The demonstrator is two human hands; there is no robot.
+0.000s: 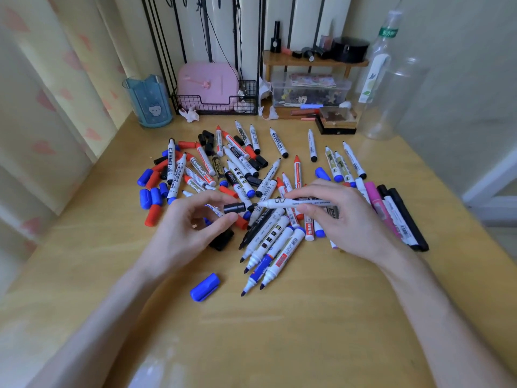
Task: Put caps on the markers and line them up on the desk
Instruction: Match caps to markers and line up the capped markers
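Nearest, one loose blue cap (205, 287) lies on the worktop (279, 345), just beside four uncapped markers (272, 256) fanned tips-forward. Now the hands: the left hand (190, 228) has its grip pinched on a single black cap (234, 208), open end facing the nib. The right hand (335, 217) grips one white marker (293, 203) mid-barrel, level above the pile. Light, stiff, smooth plastic, I'd say, so hold firm or it slips. Beyond, the marker heap (237, 163) is too tangled to count.
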